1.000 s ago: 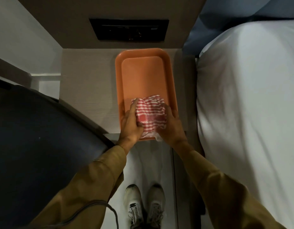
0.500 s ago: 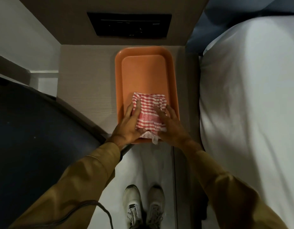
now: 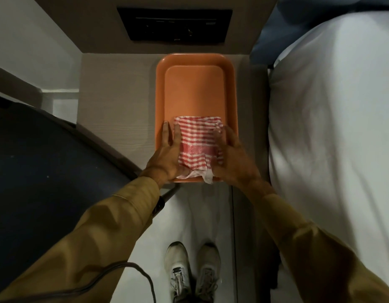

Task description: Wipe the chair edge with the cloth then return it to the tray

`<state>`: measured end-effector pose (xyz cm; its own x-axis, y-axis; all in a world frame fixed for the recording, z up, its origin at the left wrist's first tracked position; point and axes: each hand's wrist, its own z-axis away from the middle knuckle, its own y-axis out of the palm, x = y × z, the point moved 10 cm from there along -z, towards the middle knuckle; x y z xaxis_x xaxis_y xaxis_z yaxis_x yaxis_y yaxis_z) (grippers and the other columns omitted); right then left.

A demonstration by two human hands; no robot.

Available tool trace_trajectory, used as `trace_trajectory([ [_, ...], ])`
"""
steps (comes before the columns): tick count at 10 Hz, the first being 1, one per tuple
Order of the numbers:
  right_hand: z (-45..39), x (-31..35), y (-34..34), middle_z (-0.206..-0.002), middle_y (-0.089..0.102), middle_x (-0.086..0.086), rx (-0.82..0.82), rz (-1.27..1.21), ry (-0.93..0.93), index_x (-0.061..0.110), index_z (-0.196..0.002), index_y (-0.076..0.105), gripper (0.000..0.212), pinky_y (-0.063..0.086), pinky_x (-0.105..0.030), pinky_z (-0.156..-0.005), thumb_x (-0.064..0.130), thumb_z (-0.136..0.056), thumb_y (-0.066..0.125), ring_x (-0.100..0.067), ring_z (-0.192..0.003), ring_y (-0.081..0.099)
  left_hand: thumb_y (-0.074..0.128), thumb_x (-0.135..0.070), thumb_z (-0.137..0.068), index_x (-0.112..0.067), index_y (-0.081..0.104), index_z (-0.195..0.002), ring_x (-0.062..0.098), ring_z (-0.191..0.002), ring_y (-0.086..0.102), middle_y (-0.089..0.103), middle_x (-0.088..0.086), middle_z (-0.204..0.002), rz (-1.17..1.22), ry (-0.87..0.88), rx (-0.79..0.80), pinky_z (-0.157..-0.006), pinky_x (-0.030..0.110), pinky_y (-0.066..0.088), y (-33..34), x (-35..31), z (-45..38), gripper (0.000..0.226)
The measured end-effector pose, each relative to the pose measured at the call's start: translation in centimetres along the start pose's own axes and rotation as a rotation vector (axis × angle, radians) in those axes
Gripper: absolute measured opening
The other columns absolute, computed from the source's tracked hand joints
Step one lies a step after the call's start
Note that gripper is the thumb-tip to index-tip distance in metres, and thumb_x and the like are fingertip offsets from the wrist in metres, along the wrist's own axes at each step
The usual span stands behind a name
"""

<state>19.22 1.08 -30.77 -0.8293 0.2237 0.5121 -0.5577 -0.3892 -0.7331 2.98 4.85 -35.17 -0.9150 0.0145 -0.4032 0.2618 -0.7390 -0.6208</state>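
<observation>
A dark chair (image 3: 36,167) fills the left. Beside it, the pale wood-grain table (image 3: 115,110) carries an orange tray (image 3: 195,62). The left hand (image 3: 167,156) lies flat, its grip released, fingers spread along the red-and-white checked cloth (image 3: 197,138) at the tray's near end. The right hand (image 3: 232,158) presses the cloth's other side, likewise unclenched. A white bed (image 3: 331,127) lies right. No writing is legible.

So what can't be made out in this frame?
- Head view: the cloth's side edges, under the left hand and right hand.
- Right hand's fingers: motion-blurred.
- Dark chair: cut off by the left edge.
- Black wall panel: too dark to read.
</observation>
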Motion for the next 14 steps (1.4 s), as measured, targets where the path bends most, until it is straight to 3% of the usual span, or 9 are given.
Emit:
trace_trajectory([
  [1, 2.3, -0.1, -2.1, -0.148, 0.055, -0.004, -0.293, -0.013, 0.189, 0.027, -0.152, 0.037, 0.077, 0.064, -0.051, -0.094, 0.067, -0.091, 0.060, -0.031, -0.121, 0.069, 0.088, -0.035, -0.086, -0.029, -0.024, -0.169, 0.035, -0.171, -0.007, -0.034, 0.004, -0.177, 0.093, 0.052, -0.073, -0.137, 0.057, 0.020, -0.2, 0.3, 0.5, 0.140],
  [2, 3.4, -1.1, 0.6, -0.134, 0.069, -0.004, -0.159, -0.108, 0.346, 0.026, -0.148, 0.037, 0.076, 0.065, -0.050, -0.092, 0.066, -0.089, 0.064, -0.033, -0.105, 0.077, 0.084, -0.036, -0.091, -0.021, 0.001, -0.174, 0.033, -0.171, -0.008, -0.015, 0.010, -0.182, 0.062, 0.158, -0.169, -0.139, 0.048, 0.003, -0.6, 0.3, 1.4, 0.118],
  [3, 3.9, -1.6, 2.5, -0.140, 0.066, -0.005, -0.068, -0.233, 0.410, 0.024, -0.150, 0.038, 0.076, 0.061, -0.052, -0.102, 0.055, -0.089, 0.072, -0.033, -0.116, 0.073, 0.080, -0.040, -0.094, -0.025, 0.004, -0.174, 0.034, -0.171, -0.006, -0.012, 0.010, -0.183, 0.041, 0.146, -0.101, -0.139, 0.047, 0.004, 0.3, 0.4, 1.5, 0.112],
  [4, 3.8, -2.1, 2.9, -0.143, 0.065, -0.007, -0.089, -0.402, 0.468, 0.017, -0.147, 0.048, 0.067, 0.057, -0.052, -0.108, 0.041, -0.091, 0.076, -0.033, -0.124, 0.069, 0.080, -0.040, -0.094, -0.030, -0.018, -0.170, 0.033, -0.170, -0.013, -0.034, 0.005, -0.177, -0.012, 0.086, 0.009, -0.139, 0.048, 0.012, 1.3, 0.3, 1.4, 0.125],
  [5, 4.0, -2.0, 1.4, -0.137, 0.070, -0.007, -0.176, -0.434, 0.434, 0.013, -0.138, 0.056, 0.050, 0.063, -0.047, -0.100, 0.034, -0.096, 0.072, -0.031, -0.115, 0.075, 0.077, -0.041, -0.096, -0.029, -0.024, -0.168, 0.033, -0.169, -0.018, -0.041, 0.004, -0.174, -0.045, 0.056, 0.054, -0.139, 0.051, 0.017, 1.4, 0.2, 1.5, 0.125],
  [7, 5.1, -1.3, 0.7, -0.128, 0.074, -0.003, -0.193, -0.017, 0.334, 0.022, -0.123, 0.063, 0.032, 0.068, -0.039, -0.085, 0.044, -0.101, 0.060, -0.025, -0.100, 0.079, 0.078, -0.036, -0.096, -0.029, -0.025, -0.168, 0.033, -0.169, -0.016, -0.043, 0.003, -0.173, -0.035, 0.028, 0.080, -0.137, 0.049, 0.017, 1.4, -0.2, 1.6, 0.126],
  [10, 3.8, -4.1, 1.7, -0.125, 0.075, -0.005, -0.273, -0.358, 0.582, 0.015, -0.128, 0.066, 0.044, 0.065, -0.042, -0.087, 0.046, -0.096, 0.068, -0.030, -0.100, 0.078, 0.077, -0.040, -0.096, -0.029, -0.024, -0.169, 0.034, -0.170, -0.015, -0.042, 0.003, -0.173, -0.037, 0.026, 0.074, -0.137, 0.050, 0.018, 1.8, 0.0, 1.4, 0.125],
  [13, 5.5, -2.1, -1.3, -0.122, 0.069, 0.000, -0.377, -0.291, 0.520, 0.019, -0.122, 0.059, 0.029, 0.066, -0.041, -0.086, 0.040, -0.101, 0.061, -0.024, -0.098, 0.075, 0.068, -0.048, -0.101, -0.026, -0.023, -0.170, 0.035, -0.169, -0.017, -0.035, 0.007, -0.177, 0.028, -0.053, 0.103, -0.140, 0.051, 0.013, 0.0, -1.0, 3.4, 0.116],
  [14, 9.9, 1.0, -3.7, -0.104, 0.068, 0.012, -0.365, -0.237, 0.324, 0.023, -0.108, 0.065, 0.014, 0.062, -0.024, -0.072, 0.035, -0.101, 0.062, -0.010, -0.083, 0.070, 0.060, -0.043, -0.106, -0.022, 0.002, -0.173, 0.038, -0.164, 0.027, 0.002, 0.009, -0.181, 0.079, -0.026, -0.020, -0.130, 0.052, 0.037, -3.2, -1.9, 6.0, 0.091],
])
